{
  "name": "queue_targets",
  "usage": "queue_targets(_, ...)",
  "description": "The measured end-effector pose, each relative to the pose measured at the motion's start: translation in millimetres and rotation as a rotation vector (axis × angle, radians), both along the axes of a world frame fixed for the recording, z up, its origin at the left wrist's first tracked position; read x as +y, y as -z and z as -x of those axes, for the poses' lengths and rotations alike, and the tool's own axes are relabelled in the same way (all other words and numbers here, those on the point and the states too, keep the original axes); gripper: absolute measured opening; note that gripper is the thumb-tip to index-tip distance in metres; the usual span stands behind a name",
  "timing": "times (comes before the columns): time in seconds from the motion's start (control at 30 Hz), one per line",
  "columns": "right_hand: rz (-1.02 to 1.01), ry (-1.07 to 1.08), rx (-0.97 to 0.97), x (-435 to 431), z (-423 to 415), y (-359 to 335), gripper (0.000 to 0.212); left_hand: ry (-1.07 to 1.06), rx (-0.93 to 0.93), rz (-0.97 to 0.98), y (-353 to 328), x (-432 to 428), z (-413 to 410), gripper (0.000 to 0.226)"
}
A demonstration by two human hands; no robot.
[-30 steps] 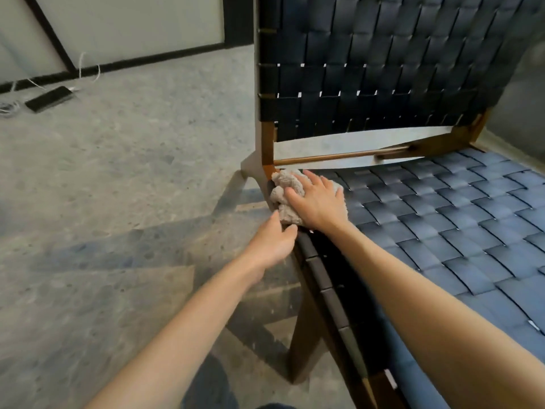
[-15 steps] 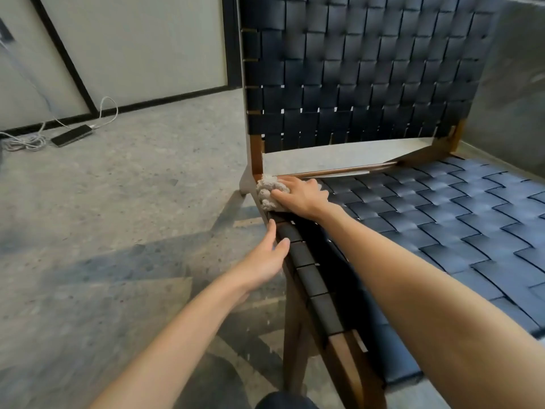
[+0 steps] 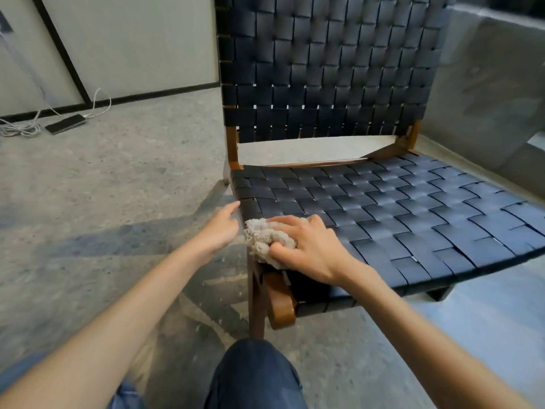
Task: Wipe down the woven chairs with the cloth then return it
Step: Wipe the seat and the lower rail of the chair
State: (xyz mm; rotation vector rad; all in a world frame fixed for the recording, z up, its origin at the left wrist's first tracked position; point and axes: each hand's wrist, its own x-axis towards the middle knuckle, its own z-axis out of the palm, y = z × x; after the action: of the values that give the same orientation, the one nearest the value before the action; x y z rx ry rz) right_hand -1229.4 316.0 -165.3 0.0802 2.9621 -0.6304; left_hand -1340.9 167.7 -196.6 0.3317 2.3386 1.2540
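A low chair (image 3: 383, 208) with a dark blue woven seat and back and a brown wooden frame stands in front of me. My right hand (image 3: 306, 249) grips a crumpled beige cloth (image 3: 262, 239) and holds it against the seat's left edge near the front corner. My left hand (image 3: 219, 228) hovers just left of the seat edge, fingers loosely extended, holding nothing; whether it touches the frame is unclear.
The floor (image 3: 103, 202) is grey speckled concrete. A dark phone (image 3: 65, 124) with white cables lies at the far left by the wall. A grey concrete block (image 3: 486, 84) stands right of the chair. My knee in blue jeans (image 3: 253, 376) is at the bottom.
My right hand has slid the cloth along the seat's left edge from the back corner toward the front. My left hand came off the edge. The view pulled back.
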Motion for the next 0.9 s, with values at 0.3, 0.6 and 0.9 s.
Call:
queue_targets(0.3,-0.206,0.168,0.086,23.6,-59.6,1.0,0.071,0.084,0.056,0.107,2.2,20.4,-17.7,0.057)
queue_targets(0.6,-0.091,0.269,0.045,29.6,12.1,29.7,0.064,0.149,0.237,0.189,19.5,26.0,-14.0,0.053)
queue_targets(0.9,-0.086,0.310,0.079,41.0,80.0,49.8,0.048,0.119,0.307,0.308,14.5,44.5,16.6,0.053)
